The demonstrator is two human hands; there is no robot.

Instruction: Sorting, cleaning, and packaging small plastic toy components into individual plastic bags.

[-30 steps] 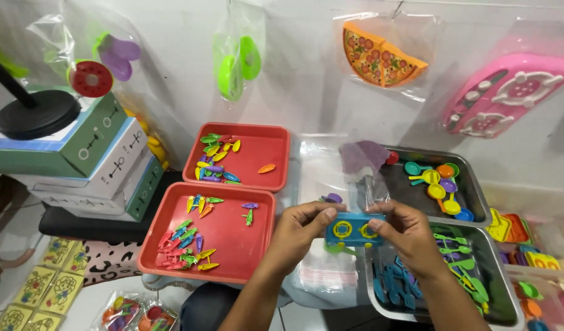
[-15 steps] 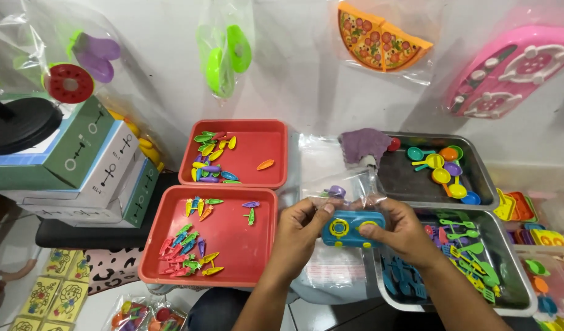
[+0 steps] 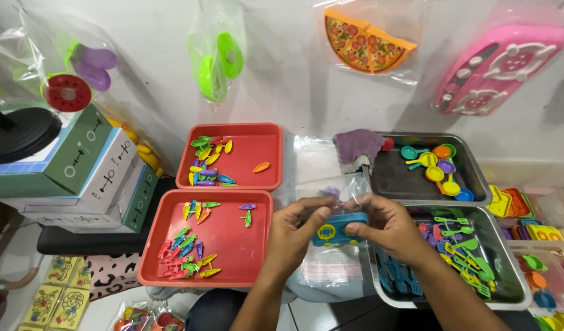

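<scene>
Head view: the cluttered counter carries two square red plastic trays [image 3: 266,178] of small coloured carrot-shaped pieces at its left, and two grey metal trays [image 3: 478,184] of bright toy utensils at its right edge. Between them, over a stack of clear plastic bags [image 3: 331,270], both hands meet. The left hand [image 3: 294,230] and right hand [image 3: 389,227] each have a closed grip on a small blue plastic toy camera with a yellow ring [image 3: 338,228], half inside a thin clear bag [image 3: 334,193]. The slack film could snag or tear, or the toy might slip down among the bags.
</scene>
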